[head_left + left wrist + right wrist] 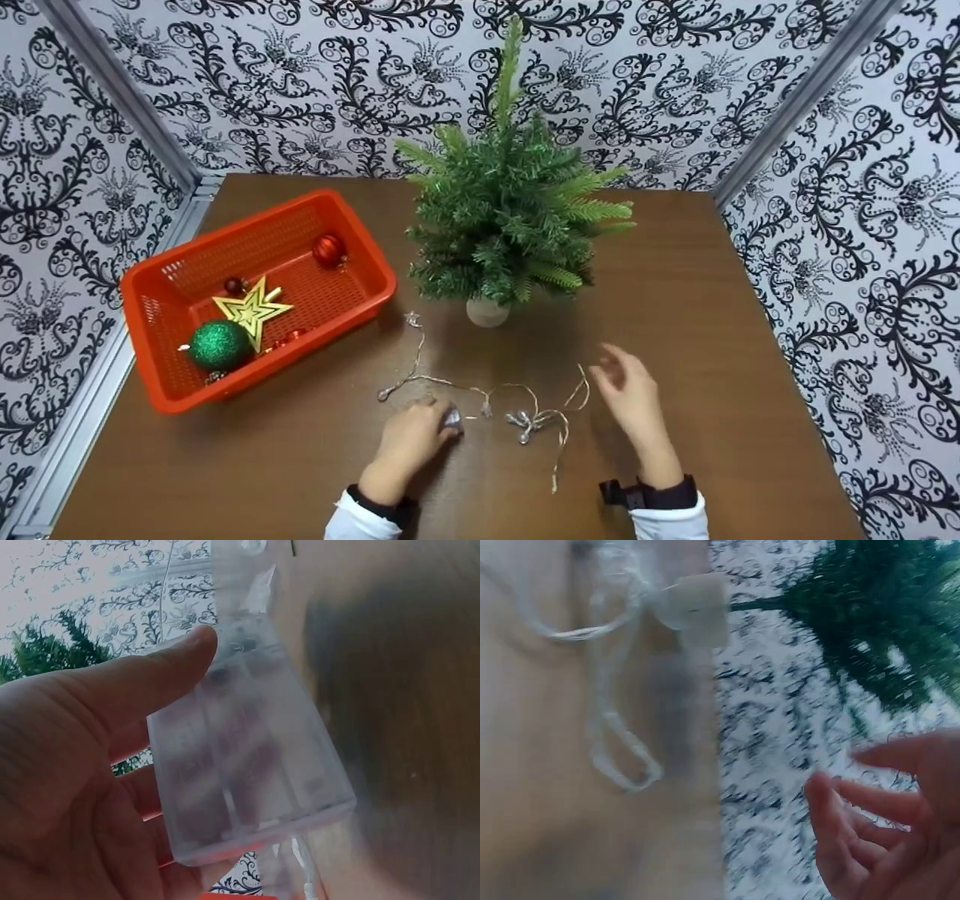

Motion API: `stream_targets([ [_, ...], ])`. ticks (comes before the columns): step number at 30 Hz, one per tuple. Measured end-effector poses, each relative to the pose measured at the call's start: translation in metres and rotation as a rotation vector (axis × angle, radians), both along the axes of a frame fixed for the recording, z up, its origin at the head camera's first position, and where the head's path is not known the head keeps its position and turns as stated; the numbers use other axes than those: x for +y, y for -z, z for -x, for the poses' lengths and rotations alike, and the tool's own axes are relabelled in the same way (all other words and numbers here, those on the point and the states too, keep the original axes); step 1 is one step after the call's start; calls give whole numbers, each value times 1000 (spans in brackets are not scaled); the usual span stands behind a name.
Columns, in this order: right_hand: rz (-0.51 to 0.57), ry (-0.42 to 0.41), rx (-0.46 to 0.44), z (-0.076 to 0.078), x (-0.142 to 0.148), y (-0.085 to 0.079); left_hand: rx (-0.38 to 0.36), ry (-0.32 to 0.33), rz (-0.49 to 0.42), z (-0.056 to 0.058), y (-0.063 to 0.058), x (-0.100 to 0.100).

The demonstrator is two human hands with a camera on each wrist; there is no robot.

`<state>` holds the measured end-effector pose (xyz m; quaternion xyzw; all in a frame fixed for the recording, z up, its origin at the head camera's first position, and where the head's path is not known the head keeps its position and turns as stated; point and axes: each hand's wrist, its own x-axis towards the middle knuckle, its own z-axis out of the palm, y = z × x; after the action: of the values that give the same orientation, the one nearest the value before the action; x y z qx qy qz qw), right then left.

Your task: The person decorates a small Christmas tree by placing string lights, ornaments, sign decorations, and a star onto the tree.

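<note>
My left hand (412,435) grips a clear, flat battery box (247,750), with the thumb across its face and fingers behind it. From the head view only a small shiny end of the box shows past the fingers. A string of fairy lights (442,380) lies on the table in loose bends, with a bunch of clear bulbs (526,424) near its right part. Beside the string's right end, my right hand (630,394) hovers with fingers loosely bent and nothing held. In the right wrist view, a blurred loop of the wire (619,757) lies apart from that hand.
A small artificial Christmas tree (510,217) stands on a pale round base (487,313) behind the lights. To the left, an orange plastic basket (262,217) holds a gold star (251,311), a green glitter ball (219,345), a red ball (328,250) and smaller ornaments. Patterned walls (330,90) surround the brown table (675,300).
</note>
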<state>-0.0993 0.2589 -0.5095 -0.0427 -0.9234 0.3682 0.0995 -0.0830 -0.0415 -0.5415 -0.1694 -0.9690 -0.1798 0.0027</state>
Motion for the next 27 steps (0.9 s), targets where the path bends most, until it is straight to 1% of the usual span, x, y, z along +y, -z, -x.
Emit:
stream_targets([
  [1, -19, -63, 7, 2, -7, 0, -9, 1, 6, 0, 1, 0],
  [2, -45, -143, -12, 3, -15, 0, -13, 5, 10, 0, 2, 0],
  [4, -127, -298, -97, 5, -32, 6, -12, 10, 15, 0, 4, 0],
  [6, -252, -400, -175, 7, -48, 16, -6, 13, 16, 1, 6, 1],
  [7, -330, -431, -190, 8, -54, 22, -5, 14, 16, 1, 6, 1],
  [8, -398, -440, -203, 9, -60, 27, 2, 16, 15, 1, 6, 2],
  [10, -491, -417, -196, 11, -67, 37, -3, 17, 15, 0, 6, 3],
  [12, -552, -380, -158, 12, -72, 45, 5, 19, 20, -1, 6, 4],
  [14, -581, -358, -130, 12, -75, 51, -2, 17, 20, -3, 6, 5],
  [17, -580, -364, -85, 13, -78, 55, -19, 4, 22, -3, 6, 6],
  [20, -528, -398, -67, 14, -77, 56, -44, -7, 28, -2, 8, 6],
  [22, -464, -412, -63, 15, -73, 57, -53, -8, 32, -1, 8, 6],
  [24, -377, -404, -61, 17, -68, 56, -64, -9, 38, -1, 7, 4],
  [25, -326, -386, -62, 19, -64, 54, -72, -11, 36, -1, 6, 4],
  [27, -221, -324, -51, 23, -55, 49, -84, -22, 25, 0, 5, 0],
])
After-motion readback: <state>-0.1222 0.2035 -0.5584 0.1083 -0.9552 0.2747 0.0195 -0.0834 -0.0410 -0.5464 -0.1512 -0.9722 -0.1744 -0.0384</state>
